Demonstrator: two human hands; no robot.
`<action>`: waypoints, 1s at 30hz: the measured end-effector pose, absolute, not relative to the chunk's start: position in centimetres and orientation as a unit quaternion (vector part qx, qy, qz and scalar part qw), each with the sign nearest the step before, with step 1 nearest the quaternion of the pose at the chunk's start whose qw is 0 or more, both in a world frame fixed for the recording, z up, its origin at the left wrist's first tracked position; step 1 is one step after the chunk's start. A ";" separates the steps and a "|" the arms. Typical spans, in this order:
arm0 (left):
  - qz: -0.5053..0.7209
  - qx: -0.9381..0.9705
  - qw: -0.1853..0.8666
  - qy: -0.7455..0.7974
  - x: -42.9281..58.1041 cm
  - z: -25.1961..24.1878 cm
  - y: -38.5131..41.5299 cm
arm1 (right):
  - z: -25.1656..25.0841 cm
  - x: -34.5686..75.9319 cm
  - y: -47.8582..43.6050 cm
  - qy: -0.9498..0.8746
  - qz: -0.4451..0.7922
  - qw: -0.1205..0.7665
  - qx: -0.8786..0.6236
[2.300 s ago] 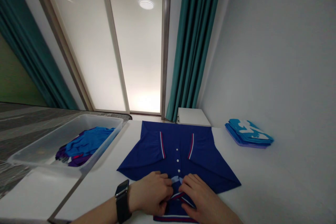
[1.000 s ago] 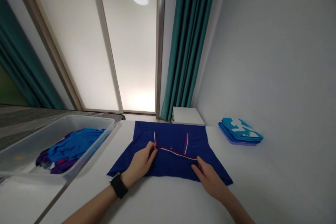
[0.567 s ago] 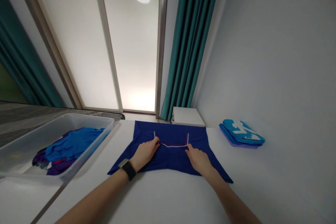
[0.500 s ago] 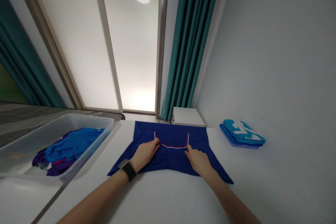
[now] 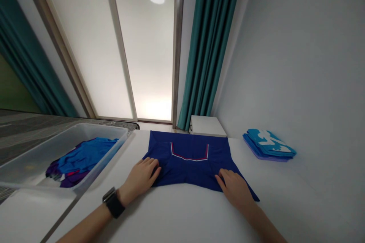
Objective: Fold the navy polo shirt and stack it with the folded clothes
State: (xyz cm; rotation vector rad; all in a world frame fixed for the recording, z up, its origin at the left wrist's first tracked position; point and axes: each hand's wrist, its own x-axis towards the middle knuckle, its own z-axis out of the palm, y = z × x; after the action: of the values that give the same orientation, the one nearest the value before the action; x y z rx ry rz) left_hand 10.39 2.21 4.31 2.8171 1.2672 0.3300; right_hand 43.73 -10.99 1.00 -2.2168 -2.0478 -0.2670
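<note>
A navy polo shirt (image 5: 188, 165) with red and white trim lies folded over on the white table (image 5: 182, 216). Its striped edge (image 5: 189, 158) sits across the middle of the cloth. My left hand (image 5: 140, 179), with a black watch on the wrist, lies flat with fingers stretched on the shirt's near left corner. My right hand (image 5: 235, 190) lies flat on the near right part of the shirt, fingers apart. Neither hand grips anything.
A clear plastic bin (image 5: 31, 163) holding blue and purple clothes (image 5: 82, 157) stands at the left. A folded stack of light-blue and white garments (image 5: 269, 145) rests at the right by the wall. A small white cabinet (image 5: 207, 126) and teal curtains stand behind the table.
Both hands carried the shirt's near end away from me and laid it over the far half. They then let go of the striped edge and slid outward and back to the near corners.
</note>
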 end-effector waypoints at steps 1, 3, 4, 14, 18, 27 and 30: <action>0.111 0.908 0.008 0.403 9.8 4.0 1.9 | 0.5 44.2 -11.2 -0.683 -0.095 0.057 -0.722; 0.121 0.909 -0.003 0.399 9.0 3.3 1.5 | -0.2 44.9 -11.2 -0.697 -0.098 0.054 -0.708; 0.123 0.909 -0.004 0.398 8.7 3.0 1.3 | -0.5 45.2 -11.1 -0.702 -0.094 0.049 -0.705; 0.082 0.944 0.016 0.320 7.4 2.1 2.2 | 0.7 46.5 -9.5 -0.696 -0.005 -0.038 -0.717; 0.092 0.944 0.021 0.315 7.3 2.0 2.5 | 0.3 46.4 -9.9 -0.687 -0.019 -0.001 -0.726; 0.047 0.944 -0.042 0.323 6.3 1.9 2.9 | -0.1 46.8 -11.2 -0.700 -0.055 -0.005 -0.712; 0.024 0.941 -0.055 0.333 5.7 1.8 3.0 | -0.4 46.9 -11.1 -0.702 -0.044 -0.013 -0.711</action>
State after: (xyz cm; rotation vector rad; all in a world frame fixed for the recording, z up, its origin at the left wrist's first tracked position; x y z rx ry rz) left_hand 5.72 3.02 1.78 3.0651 1.0837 0.0767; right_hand 46.85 -11.09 -0.42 -2.2506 -2.2242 -0.1400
